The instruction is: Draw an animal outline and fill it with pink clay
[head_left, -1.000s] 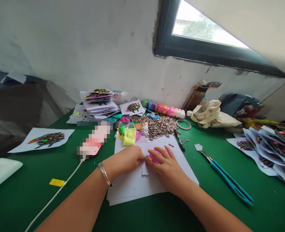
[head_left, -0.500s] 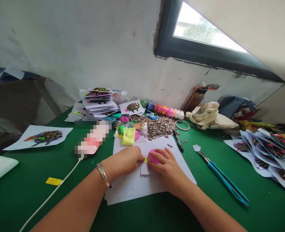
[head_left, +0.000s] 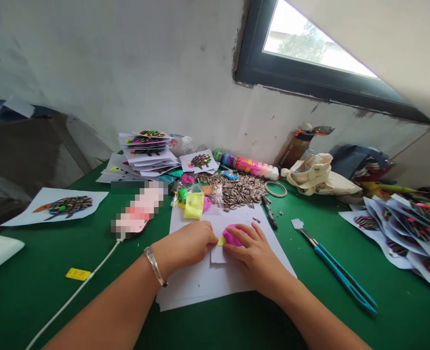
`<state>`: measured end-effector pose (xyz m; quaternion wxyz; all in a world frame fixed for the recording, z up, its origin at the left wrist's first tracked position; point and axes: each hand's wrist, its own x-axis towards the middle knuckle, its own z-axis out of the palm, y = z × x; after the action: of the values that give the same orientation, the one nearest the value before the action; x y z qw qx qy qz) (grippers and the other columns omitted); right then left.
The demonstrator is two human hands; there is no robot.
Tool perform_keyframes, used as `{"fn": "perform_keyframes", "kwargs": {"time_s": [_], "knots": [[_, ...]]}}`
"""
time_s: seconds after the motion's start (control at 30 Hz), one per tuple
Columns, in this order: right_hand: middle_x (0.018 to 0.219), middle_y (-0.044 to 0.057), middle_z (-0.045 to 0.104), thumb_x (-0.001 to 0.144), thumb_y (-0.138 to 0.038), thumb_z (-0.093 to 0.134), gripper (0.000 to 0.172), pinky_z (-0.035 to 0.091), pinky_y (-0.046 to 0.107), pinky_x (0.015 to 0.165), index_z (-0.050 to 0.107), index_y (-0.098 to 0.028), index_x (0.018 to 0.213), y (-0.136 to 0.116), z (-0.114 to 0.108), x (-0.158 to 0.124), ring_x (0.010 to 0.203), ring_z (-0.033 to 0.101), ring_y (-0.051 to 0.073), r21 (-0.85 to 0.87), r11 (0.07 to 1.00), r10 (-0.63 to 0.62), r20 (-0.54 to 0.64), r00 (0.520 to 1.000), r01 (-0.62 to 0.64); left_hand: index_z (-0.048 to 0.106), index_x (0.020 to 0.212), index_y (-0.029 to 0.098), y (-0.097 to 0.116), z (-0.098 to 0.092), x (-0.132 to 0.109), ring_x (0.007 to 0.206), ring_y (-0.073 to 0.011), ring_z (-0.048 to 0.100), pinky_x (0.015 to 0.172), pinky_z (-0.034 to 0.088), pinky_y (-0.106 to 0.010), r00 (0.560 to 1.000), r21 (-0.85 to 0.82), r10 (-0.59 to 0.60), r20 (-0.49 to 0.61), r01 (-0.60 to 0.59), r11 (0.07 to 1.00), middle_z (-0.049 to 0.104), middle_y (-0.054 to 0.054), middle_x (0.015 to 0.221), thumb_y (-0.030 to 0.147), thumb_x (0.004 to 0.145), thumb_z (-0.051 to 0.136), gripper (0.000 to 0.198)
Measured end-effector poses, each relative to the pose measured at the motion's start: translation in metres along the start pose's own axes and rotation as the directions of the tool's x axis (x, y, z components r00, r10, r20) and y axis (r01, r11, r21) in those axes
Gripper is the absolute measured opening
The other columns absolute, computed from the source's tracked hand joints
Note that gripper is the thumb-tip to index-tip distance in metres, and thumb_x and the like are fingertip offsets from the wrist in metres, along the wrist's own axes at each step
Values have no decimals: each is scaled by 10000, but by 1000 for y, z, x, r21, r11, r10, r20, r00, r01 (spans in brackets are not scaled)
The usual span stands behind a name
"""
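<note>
A flattened patch of pink modelling clay (head_left: 231,235) with a small yellow clay piece (head_left: 221,241) at its left side lies on a small white card (head_left: 217,256). My left hand (head_left: 195,241) is closed, its thumb and fingertips pressed together at the yellow clay's edge. My right hand (head_left: 253,250) rests over the pink clay with fingers stretched and slightly apart, holding nothing. Beneath the card are larger white sheets (head_left: 185,291). Just beyond the hands sits a bag of yellow clay (head_left: 193,205).
Sunflower seeds (head_left: 240,189) are heaped behind the sheets, near a black pen (head_left: 270,214) and a tape ring (head_left: 276,189). Blue tweezers (head_left: 346,277) lie at right. Finished seed pictures are stacked left (head_left: 149,158) and right (head_left: 404,223). A phone (head_left: 138,211) trails a white cable (head_left: 76,294).
Both hands stay almost in place around the clay. The view has shifted very slightly; nothing is visibly picked up or let go.
</note>
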<state>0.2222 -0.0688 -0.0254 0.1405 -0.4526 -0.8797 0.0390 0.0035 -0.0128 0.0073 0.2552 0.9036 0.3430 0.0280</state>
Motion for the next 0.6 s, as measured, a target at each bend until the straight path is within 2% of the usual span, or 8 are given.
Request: {"fn": "perform_keyframes", "kwargs": {"time_s": [0.13, 0.3, 0.47, 0.6], "knots": [[1388, 23, 524, 865, -83, 515, 450, 194, 609, 1102, 632, -359, 1199, 0, 0, 1, 1280, 398, 270, 19, 1000, 6, -2, 1000, -6, 675, 745, 187, -3, 3, 1, 796, -178, 566, 737, 416, -275, 1000, 16, 12, 4, -12, 1000, 627, -52, 904, 130, 839, 486, 219], [1379, 27, 532, 898, -149, 517, 387, 197, 615, 1100, 636, -368, 1194, -2, -1, 2, 1275, 406, 279, 16, 1000, -8, 16, 1000, 8, 687, 782, 189, -4, 5, 1, 802, -181, 573, 731, 417, -276, 1000, 23, 11, -2, -11, 1000, 627, -58, 920, 110, 837, 474, 234], [1427, 28, 487, 842, -69, 518, 504, 198, 617, 1102, 608, -364, 1240, -1, 1, 1, 1304, 385, 280, 12, 1000, 19, 0, 1000, -19, 700, 795, 197, 0, 3, -4, 800, -181, 577, 735, 419, -277, 1000, -4, 5, -13, -5, 1000, 631, -56, 914, 148, 867, 470, 245], [1431, 28, 484, 823, -89, 528, 509, 174, 634, 1102, 605, -360, 1247, 1, 3, 1, 1319, 370, 298, 22, 1000, -10, 7, 1000, 10, 718, 848, 207, 6, 1, -6, 805, -186, 582, 746, 421, -282, 1000, -10, -2, -8, 2, 1000, 632, -62, 925, 187, 893, 459, 264]]}}
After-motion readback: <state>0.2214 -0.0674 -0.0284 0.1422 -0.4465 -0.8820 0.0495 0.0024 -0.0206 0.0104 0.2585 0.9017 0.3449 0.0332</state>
